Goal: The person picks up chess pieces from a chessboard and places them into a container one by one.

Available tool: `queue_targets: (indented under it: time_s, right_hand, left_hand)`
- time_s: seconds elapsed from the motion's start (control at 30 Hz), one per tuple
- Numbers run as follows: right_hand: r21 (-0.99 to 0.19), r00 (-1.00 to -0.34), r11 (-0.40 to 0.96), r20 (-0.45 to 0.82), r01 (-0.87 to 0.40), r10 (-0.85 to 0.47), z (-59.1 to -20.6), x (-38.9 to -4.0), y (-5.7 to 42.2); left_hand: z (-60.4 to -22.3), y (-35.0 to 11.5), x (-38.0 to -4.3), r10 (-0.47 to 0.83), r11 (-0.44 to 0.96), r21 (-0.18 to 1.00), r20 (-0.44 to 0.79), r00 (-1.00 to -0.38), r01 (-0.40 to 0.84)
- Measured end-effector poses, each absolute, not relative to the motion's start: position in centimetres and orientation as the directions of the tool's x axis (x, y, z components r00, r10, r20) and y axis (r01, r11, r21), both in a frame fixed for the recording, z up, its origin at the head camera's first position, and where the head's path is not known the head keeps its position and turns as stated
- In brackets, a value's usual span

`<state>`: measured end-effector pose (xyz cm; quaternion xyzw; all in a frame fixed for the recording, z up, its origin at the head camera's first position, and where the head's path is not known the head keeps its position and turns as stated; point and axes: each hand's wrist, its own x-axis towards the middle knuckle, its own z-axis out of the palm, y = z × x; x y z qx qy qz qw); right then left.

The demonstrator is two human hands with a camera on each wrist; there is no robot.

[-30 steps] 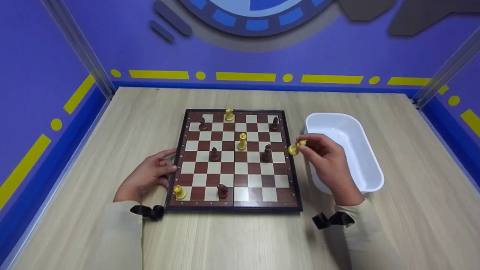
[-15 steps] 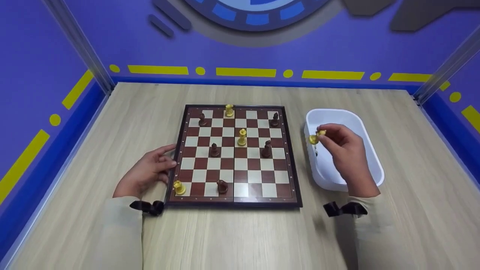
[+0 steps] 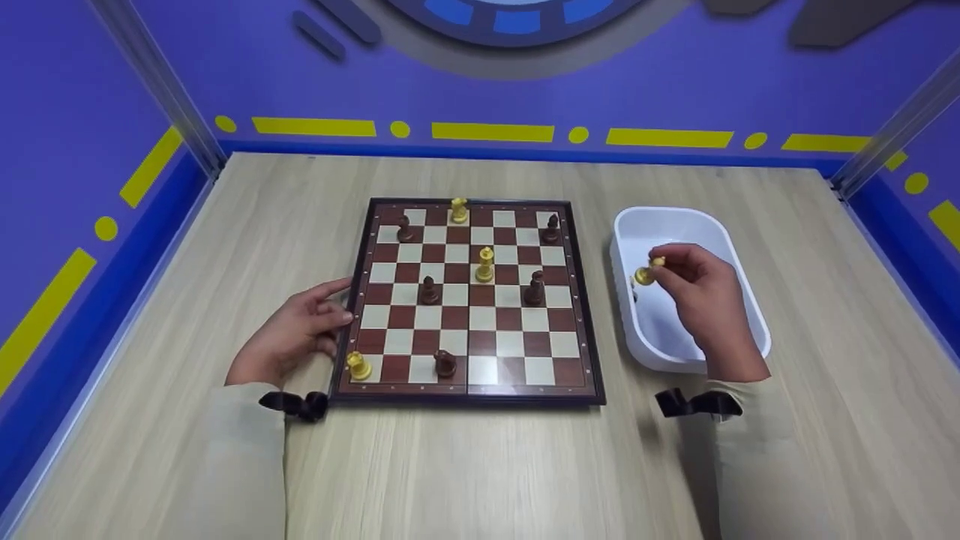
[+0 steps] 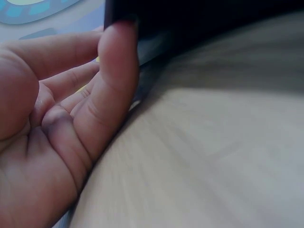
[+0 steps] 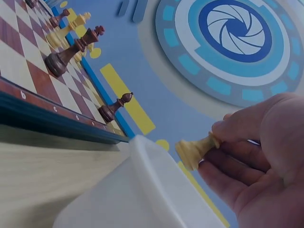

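My right hand (image 3: 709,300) pinches a yellow chess piece (image 5: 194,152) between thumb and fingers, base outward, over the white tray (image 3: 739,259). Its top is hidden by the fingers. At the left edge of the chessboard (image 3: 510,368), my left hand (image 3: 289,330) rests its fingertips, thumb and index finger apart along the frame. Three yellow pieces stand on the board, among them a tall one (image 3: 485,266) near the middle. Several dark pieces stand there too, including a king (image 5: 71,52) and a bishop (image 5: 114,108).
Small pieces (image 3: 635,291) lie by the tray's left wall, partly hidden. Board and tray stand on a light wooden table (image 3: 480,465), a narrow gap between them. Blue-purple panels (image 3: 480,90) with yellow marks enclose the back and sides.
My right hand has carried the yellow chess piece from beside the board's right edge rightward to over the tray. The left hand stays at the board's edge. The head view has tilted slightly down.
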<state>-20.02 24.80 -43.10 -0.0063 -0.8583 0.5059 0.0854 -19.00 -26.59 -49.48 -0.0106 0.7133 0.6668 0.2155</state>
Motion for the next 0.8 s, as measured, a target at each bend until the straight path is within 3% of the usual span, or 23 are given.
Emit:
queue_targets:
  time_s: [0.8]
  right_hand:
    - [-0.756,-0.989,0.652,0.046,0.059,0.143,-43.8,-20.5,26.4]
  left_hand:
    - [-49.6,-26.7,-19.0,0.279,0.104,0.950,-0.311,-0.908,-0.294]
